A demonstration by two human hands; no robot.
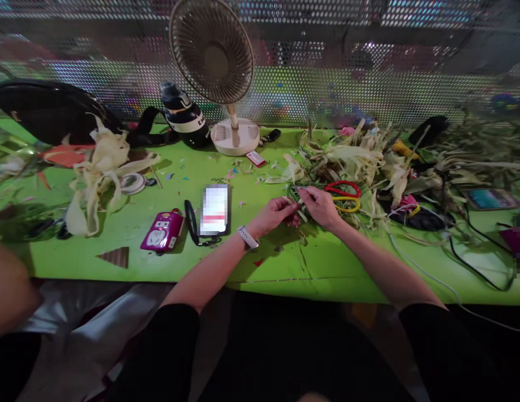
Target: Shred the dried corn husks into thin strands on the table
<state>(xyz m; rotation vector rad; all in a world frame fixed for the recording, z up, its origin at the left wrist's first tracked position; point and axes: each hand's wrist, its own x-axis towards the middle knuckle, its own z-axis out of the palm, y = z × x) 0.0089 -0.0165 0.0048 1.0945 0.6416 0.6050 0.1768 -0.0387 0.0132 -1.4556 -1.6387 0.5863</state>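
Note:
My left hand, with a pale watch on its wrist, is closed in a pinch over the green table. A thin pale strip of husk runs from its fingertips towards the right hand. My right hand is also pinched, close beside the left, and what lies between its fingertips is too small to make out. Just past the right hand lie a red loop and a yellow loop, which look like scissor handles. Behind them spreads a pile of dried corn husks and green stalks.
A fan and a dark bottle stand at the back. Left are a lit phone, a purple socket adapter and more husks. A white cable trails at right. Another person's arm is at far left.

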